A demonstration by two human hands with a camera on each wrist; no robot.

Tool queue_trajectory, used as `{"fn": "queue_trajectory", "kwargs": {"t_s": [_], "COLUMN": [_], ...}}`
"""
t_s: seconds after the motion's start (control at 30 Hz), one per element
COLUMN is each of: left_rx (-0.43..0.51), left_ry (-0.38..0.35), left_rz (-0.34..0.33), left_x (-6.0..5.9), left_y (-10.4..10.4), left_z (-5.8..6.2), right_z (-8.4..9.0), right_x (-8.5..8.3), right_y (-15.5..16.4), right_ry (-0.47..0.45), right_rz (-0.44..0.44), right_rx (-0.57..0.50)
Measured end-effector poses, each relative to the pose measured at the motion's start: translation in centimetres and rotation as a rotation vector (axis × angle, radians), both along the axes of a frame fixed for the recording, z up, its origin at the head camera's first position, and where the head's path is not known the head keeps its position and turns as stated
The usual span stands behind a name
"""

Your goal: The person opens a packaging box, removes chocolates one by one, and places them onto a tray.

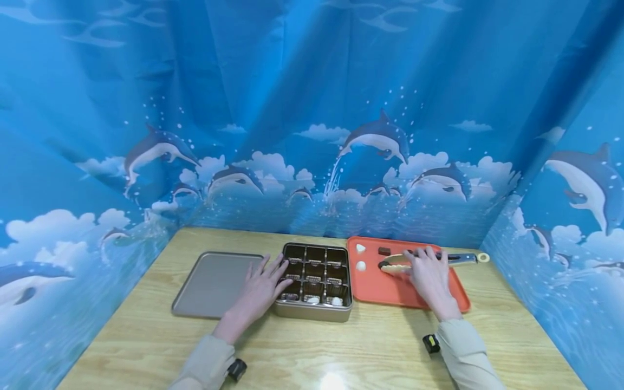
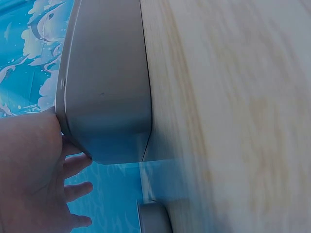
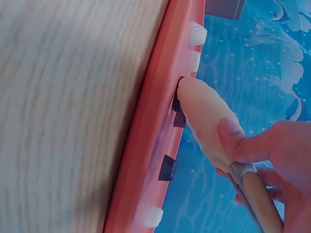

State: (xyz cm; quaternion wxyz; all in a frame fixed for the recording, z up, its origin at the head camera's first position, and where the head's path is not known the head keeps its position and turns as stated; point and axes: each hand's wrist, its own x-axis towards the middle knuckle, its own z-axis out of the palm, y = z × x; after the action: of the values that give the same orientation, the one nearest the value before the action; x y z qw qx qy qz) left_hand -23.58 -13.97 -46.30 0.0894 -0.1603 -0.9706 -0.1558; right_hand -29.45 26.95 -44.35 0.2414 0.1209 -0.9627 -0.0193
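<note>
Right hand [image 1: 429, 273] is curling its fingers round the tongs [image 1: 439, 260] lying on the orange tray [image 1: 390, 295] beside the loose chocolates [image 1: 384, 251], while the left hand [image 1: 260, 287], fingers straight, is bracing the divided tin [image 1: 314, 311], probably steadying it.

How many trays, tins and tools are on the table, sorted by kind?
gray flat tray: 1
divided tin: 1
orange tray: 1
tongs: 1
Total: 4
</note>
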Motion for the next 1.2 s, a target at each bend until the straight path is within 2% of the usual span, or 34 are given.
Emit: {"fn": "queue_trajectory", "kwargs": {"t_s": [0.13, 0.3, 0.4, 0.77, 1.0, 1.2], "left_rx": [-0.002, 0.011, 0.015, 0.073, 0.104, 0.124], "left_ry": [-0.003, -0.006, -0.009, -0.037, -0.046, -0.042], "left_rz": [-0.002, 0.002, 0.000, -0.026, -0.051, -0.054], "left_x": [0.0, 0.0, 0.0, -0.2, -0.6, -1.0], "left_y": [0.0, 0.0, -0.1, -0.3, -0.8, -1.3], "left_z": [0.0, 0.1, 0.1, 0.0, -0.2, -0.1], "right_z": [0.1, 0.8, 1.6, 4.6, 5.3, 5.3], "right_x": [0.0, 0.0, 0.2, 1.3, 1.7, 2.1], "right_y": [0.0, -0.2, -0.6, -4.7, -8.6, -11.7], "right_ry": [0.026, 0.171, 0.218, 0.215, 0.202, 0.238], "right_rz": [0.004, 0.056, 0.077, 0.127, 0.235, 0.327], "right_rx": [-0.013, -0.031, -0.020, 0.028, 0.087, 0.145]}}
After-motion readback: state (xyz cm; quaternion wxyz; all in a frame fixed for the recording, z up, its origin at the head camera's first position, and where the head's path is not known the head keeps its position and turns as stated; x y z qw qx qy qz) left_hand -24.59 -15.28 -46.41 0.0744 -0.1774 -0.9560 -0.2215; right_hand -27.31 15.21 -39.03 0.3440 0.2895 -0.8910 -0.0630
